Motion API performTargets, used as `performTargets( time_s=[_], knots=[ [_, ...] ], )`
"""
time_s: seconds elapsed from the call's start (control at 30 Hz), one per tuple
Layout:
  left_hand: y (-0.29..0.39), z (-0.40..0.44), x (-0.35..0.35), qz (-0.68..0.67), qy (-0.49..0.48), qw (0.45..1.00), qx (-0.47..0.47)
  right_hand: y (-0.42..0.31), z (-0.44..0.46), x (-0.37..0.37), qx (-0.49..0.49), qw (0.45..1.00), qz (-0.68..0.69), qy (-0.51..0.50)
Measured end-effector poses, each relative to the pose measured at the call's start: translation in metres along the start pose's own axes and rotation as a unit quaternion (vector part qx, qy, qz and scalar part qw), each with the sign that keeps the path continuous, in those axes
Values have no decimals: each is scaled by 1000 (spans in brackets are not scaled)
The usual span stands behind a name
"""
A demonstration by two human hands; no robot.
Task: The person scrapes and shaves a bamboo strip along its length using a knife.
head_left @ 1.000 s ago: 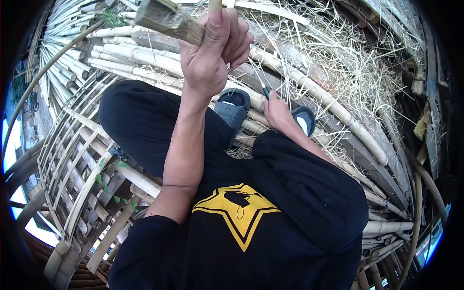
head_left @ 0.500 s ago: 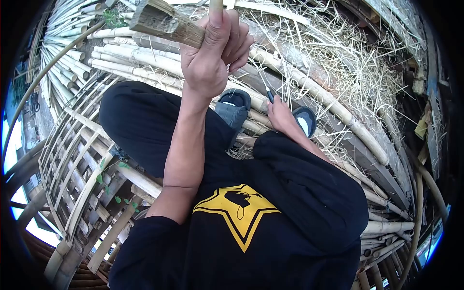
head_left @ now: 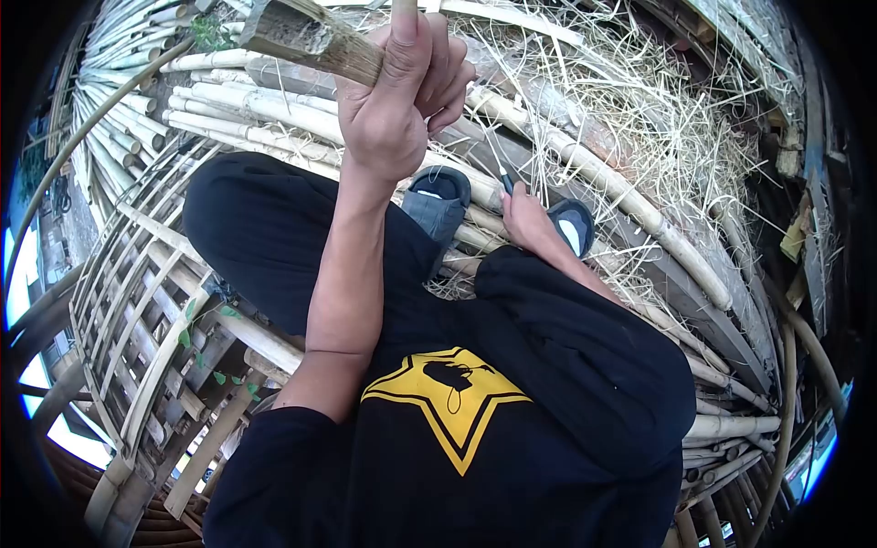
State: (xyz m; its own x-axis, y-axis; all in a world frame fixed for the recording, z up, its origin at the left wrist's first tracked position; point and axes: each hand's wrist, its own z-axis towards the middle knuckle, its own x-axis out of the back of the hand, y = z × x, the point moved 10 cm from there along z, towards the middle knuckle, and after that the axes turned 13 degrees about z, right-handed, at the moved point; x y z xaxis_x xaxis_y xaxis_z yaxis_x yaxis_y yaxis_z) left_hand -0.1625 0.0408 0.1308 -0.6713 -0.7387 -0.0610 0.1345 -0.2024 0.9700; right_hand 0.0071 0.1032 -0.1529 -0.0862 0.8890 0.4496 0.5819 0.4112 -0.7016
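My left hand (head_left: 393,105) is raised at the top centre, closed round a light bamboo strip (head_left: 405,20) that runs out of the top of the view. A thick, weathered wooden piece (head_left: 315,41) sticks out to the left from beside its thumb; how it is held is partly hidden. Lower and to the right, my right hand (head_left: 527,217) is closed on the dark handle of a knife (head_left: 508,181). The thin blade points up and left, over the bamboo poles near my feet.
Bamboo poles (head_left: 612,183) lie across the ground ahead, with a heap of pale shavings (head_left: 676,119) behind them. More poles (head_left: 119,114) are stacked at the upper left. A woven bamboo lattice (head_left: 137,320) stands at the left, beside my knee.
The wooden piece by my left hand has tilted and shifted slightly left. My right hand and the knife have moved only a little.
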Motion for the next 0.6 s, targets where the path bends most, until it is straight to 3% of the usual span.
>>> performTargets(
  time_s=[0.1, 0.13, 0.17, 0.27, 0.33, 0.43, 0.47, 0.5, 0.57, 0.6],
  knots=[
    [4, 1, 0, 31, 7, 999, 2, -19, 8, 26, 4, 1000, 24, -8],
    [4, -2, -4, 28, 7, 1000, 10, -33, 2, 41, -29, 992, 120, -28],
    [7, 0, -9, 37, -9, 999, -2, -34, 5, 49, 71, 994, 80, 37],
    [5, 3, -7, 56, -13, 998, -20, -67, -23, 61, 89, 989, 84, 87],
    [7, 2, -5, 67, 2, 997, -30, -98, -43, 77, 214, 945, 213, 127],
    [4, 2, -4, 53, 3, 998, -24, -81, -45, 65, 262, 927, 199, 181],
    [4, 0, -4, 52, 3, 998, -23, -50, -22, 42, 92, 980, 143, 103],
    [4, 0, -3, 47, 5, 999, -20, -5, 0, 10, -11, 1000, 28, 2],
    [5, 3, -1, 47, 6, 999, -23, 4, 7, 12, 9, 1000, -17, 12],
    [4, 3, 1, 48, 6, 999, -23, 7, 18, 17, -3, 999, 41, -22]
  ],
)
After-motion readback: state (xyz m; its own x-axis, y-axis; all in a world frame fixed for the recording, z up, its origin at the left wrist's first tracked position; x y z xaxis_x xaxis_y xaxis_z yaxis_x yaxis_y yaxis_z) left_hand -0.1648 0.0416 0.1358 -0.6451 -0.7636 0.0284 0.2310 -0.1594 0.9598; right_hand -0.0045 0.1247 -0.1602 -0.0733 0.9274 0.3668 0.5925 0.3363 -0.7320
